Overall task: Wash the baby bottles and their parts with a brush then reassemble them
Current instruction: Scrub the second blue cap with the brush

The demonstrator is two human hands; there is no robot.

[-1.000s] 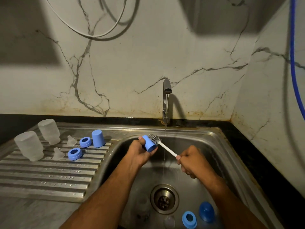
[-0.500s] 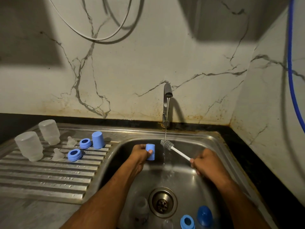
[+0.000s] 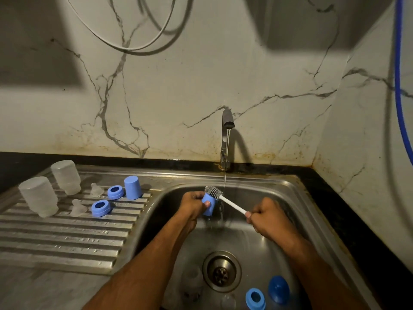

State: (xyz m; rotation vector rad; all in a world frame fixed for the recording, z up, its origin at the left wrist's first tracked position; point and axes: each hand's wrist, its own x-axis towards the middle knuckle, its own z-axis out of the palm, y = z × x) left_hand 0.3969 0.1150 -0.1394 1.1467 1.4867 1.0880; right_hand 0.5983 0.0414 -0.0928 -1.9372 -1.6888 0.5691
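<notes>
A: Fingers [image 3: 206, 203] of the left hand [image 3: 193, 203] are curled round the blue bottle cap [image 3: 209, 205], held over the sink [image 3: 297, 198] just left of the water stream [image 3: 225, 175] from the tap [image 3: 226, 121].

B: Right hand [image 3: 266, 217]?

A: Clenched on the white handle of the bottle brush [image 3: 231, 203]; bristle head sits at the cap's far end, touching it.

B: Other parts?

A: Drainboard [image 3: 67, 238], left: two frosted bottles [image 3: 40, 196] upside down, w/ two clear nipples [image 3: 78, 206], two blue collar rings [image 3: 101, 208] & another blue cap [image 3: 132, 187] standing. Sink bottom, near right of the drain [image 3: 221, 271]: a blue ring [image 3: 255, 298] beside a dark blue dome cap [image 3: 279, 289]. Clear pieces near the drain are too dim to tell.
</notes>
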